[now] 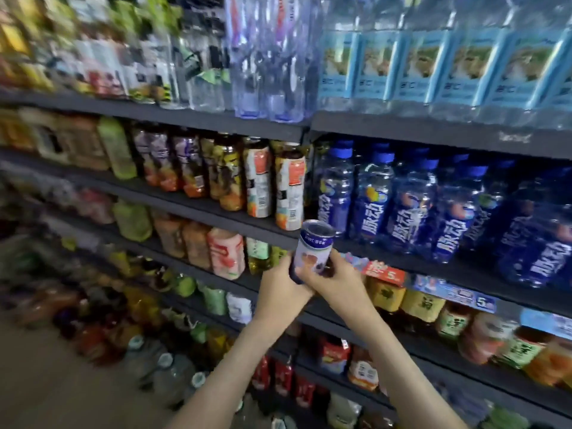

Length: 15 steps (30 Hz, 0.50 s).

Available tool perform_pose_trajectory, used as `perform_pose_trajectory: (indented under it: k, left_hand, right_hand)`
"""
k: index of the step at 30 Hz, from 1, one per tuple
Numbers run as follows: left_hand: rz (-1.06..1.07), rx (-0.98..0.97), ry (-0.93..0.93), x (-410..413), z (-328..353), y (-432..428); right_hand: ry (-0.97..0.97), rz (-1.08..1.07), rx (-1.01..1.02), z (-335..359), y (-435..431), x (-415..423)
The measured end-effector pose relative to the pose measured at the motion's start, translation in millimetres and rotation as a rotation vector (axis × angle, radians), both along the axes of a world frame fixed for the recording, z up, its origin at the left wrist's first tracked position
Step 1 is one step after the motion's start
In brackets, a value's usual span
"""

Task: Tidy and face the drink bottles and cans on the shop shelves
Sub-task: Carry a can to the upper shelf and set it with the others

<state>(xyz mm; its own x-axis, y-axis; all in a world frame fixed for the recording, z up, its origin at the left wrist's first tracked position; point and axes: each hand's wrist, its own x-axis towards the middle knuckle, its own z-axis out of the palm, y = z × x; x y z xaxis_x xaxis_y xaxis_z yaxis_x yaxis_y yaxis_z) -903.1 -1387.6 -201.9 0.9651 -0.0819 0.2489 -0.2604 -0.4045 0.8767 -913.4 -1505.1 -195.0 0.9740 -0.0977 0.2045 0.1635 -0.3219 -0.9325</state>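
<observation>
A blue and white can (313, 248) with a silver top is held up in front of the dark shelves, tilted slightly to the right. My left hand (280, 284) wraps its lower left side. My right hand (332, 278) grips its lower right side, fingers over the label. Just above the can, a row of tall printed cans (289, 188) stands on the second shelf. Blue-capped blue bottles (370, 201) fill the same shelf to the right.
The black shelf edge (216, 212) runs diagonally behind the can. Clear water bottles with light blue labels (427, 63) line the top shelf. Tea bottles with yellow labels (387, 294) and price tags (455, 294) sit lower right. Large water jugs (164, 370) stand near the floor.
</observation>
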Motion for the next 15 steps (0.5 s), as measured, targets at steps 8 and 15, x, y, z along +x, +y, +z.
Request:
perform_pose_trajectory:
  k: [8,15]
  left_hand:
    - [0.142,-0.008,0.122,32,-7,196]
    - [0.136,-0.066,0.118,80,-5,395]
  right_hand:
    - [0.011,0.208,-0.012,-9,187,61]
    - [0.041,0.341,0.058,-10,377,131]
